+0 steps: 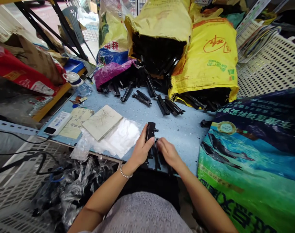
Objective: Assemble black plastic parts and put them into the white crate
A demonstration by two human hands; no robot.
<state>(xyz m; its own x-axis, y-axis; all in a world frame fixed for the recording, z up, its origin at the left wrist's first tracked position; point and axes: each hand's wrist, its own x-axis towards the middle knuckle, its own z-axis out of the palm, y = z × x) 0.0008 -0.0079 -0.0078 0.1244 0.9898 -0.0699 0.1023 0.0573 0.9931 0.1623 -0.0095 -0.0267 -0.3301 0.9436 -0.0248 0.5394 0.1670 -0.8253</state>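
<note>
My left hand [140, 149], with a beaded bracelet at the wrist, is wrapped round a long black plastic part [151, 129] held upright near the table's front edge. A small peg sticks out from its right side. Close beside it, my right hand [168, 152] has its fingers curled in against slender black pieces [157, 158]. What lies between those fingertips is mostly hidden by the hand. More black plastic parts [141, 98] lie loose further back on the speckled blue table [191, 129], spilling from the mouth of a yellow sack [159, 19].
Another yellow sack [210, 55] of black parts lies at the back right. A blue-green sack [254, 161] stands on the right. On the left are a notebook [102, 121], white plastic bags [123, 137], a white device [58, 123] and keys [80, 103]. Below sits a crate of crumpled plastic [74, 187].
</note>
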